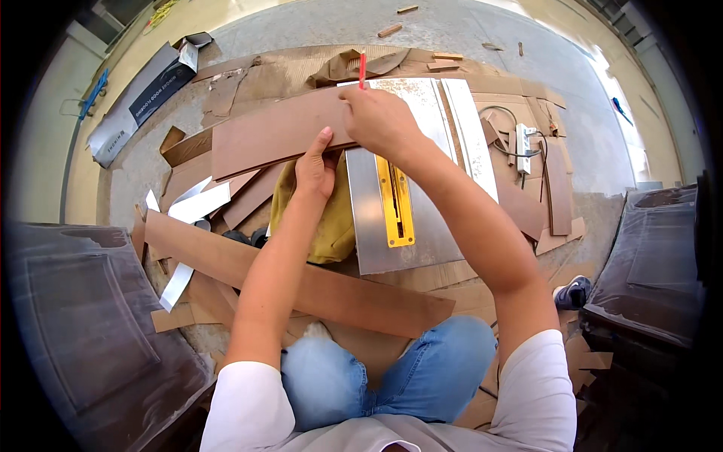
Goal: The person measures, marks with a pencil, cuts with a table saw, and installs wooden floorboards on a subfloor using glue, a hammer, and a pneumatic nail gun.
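A flat brown plank [267, 133] lies crosswise in my hands above the left part of a silver table saw [444, 226] with a yellow slotted insert [399, 226]. My left hand [316, 167] grips the plank's near edge from below, thumb on top. My right hand [376, 122] is closed around a red pencil [362, 69] near the plank's right end. A mustard-coloured cloth or bag [309, 233] lies under my left forearm, beside the saw. A long brown board [376, 305] runs in front of my bent knees.
Cardboard sheets and board offcuts cover the floor. A white power strip [525, 151] with cables is right of the saw. A long carton [158, 94] lies back left. Dark dusty panels [90, 309] flank me on both sides. A shoe [572, 294] sits at right.
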`<state>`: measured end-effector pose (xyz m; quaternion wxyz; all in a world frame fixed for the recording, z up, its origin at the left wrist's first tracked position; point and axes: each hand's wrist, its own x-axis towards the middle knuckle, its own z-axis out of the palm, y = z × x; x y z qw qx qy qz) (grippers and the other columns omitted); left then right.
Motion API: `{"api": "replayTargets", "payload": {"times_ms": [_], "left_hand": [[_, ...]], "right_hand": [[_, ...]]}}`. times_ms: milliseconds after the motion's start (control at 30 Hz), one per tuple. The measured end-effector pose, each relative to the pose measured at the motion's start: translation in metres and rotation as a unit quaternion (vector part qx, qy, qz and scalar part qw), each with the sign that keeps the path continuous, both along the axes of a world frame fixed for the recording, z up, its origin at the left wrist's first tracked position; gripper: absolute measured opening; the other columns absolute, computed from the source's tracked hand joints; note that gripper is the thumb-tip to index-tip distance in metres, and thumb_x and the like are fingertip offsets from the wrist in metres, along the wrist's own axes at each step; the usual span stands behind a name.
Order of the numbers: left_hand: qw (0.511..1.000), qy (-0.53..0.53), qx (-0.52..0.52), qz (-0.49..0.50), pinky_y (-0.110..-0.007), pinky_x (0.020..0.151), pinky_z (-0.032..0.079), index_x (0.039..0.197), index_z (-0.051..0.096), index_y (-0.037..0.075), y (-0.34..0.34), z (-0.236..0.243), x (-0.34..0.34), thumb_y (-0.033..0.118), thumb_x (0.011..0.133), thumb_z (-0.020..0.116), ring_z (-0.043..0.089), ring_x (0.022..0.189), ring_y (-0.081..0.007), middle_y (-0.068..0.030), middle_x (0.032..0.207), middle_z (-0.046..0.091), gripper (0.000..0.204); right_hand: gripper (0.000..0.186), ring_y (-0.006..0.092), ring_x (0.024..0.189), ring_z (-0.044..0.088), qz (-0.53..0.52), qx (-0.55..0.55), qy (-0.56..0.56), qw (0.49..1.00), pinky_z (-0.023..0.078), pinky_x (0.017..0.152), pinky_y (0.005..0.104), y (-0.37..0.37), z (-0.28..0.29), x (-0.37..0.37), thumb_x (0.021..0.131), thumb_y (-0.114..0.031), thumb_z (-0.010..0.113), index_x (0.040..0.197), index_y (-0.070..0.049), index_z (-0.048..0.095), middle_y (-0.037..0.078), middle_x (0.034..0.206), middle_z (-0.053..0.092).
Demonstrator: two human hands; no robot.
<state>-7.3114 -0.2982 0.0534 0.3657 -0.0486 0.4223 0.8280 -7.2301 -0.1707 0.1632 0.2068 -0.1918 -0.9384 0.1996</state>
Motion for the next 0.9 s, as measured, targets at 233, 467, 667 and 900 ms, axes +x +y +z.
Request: {"api": "replayTargets", "payload": {"times_ms": [233, 467, 667, 900], "left_hand": [[0.912, 0.054, 0.376, -0.153, -0.037, 0.105, 0.047, 0.141, 0.051, 0.001, 0.013, -0.061, -0.016, 0.020, 0.106, 0.047, 0.059, 0.121, -0.0257, -0.0108, 0.138, 0.058, 0.040], [0.991, -0.064, 0.071, -0.090, -0.035, 0.099, 0.051, 0.134, 0.058, -0.001, 0.005, -0.016, -0.007, 0.017, 0.101, 0.061, 0.063, 0.113, -0.0240, -0.0115, 0.128, 0.064, 0.038], [0.985, -0.088, 0.101, -0.107, -0.035, 0.097, 0.052, 0.130, 0.060, -0.002, 0.006, -0.019, -0.009, 0.017, 0.098, 0.065, 0.064, 0.111, -0.0240, -0.0117, 0.125, 0.065, 0.037], [0.985, -0.101, 0.082, -0.115, -0.037, 0.102, 0.050, 0.133, 0.058, 0.001, -0.001, 0.034, 0.019, 0.018, 0.099, 0.065, 0.061, 0.117, -0.0255, -0.0122, 0.132, 0.062, 0.039]], "right_hand": [[0.053, 0.0480, 0.145, 0.031, -0.080, 0.036, -0.127, 0.988, 0.025, 0.121, 0.0520, -0.084, -0.041, -0.006, 0.094, -0.014, 0.047, 0.142, 0.009, 0.045, 0.035, 0.151, 0.037], [0.058, 0.0458, 0.146, 0.030, -0.098, 0.058, -0.098, 0.989, 0.023, 0.122, 0.0496, -0.085, -0.065, -0.001, 0.094, -0.014, 0.045, 0.147, 0.008, 0.039, 0.035, 0.152, 0.036], [0.059, 0.0444, 0.146, 0.031, -0.093, 0.054, -0.084, 0.991, 0.023, 0.123, 0.0476, -0.086, -0.066, 0.005, 0.093, -0.013, 0.046, 0.148, 0.008, 0.037, 0.034, 0.152, 0.036], [0.057, 0.0443, 0.147, 0.031, -0.100, 0.034, -0.047, 0.993, 0.021, 0.123, 0.0477, -0.086, -0.068, 0.010, 0.095, -0.014, 0.046, 0.148, 0.007, 0.039, 0.034, 0.153, 0.036]]}}
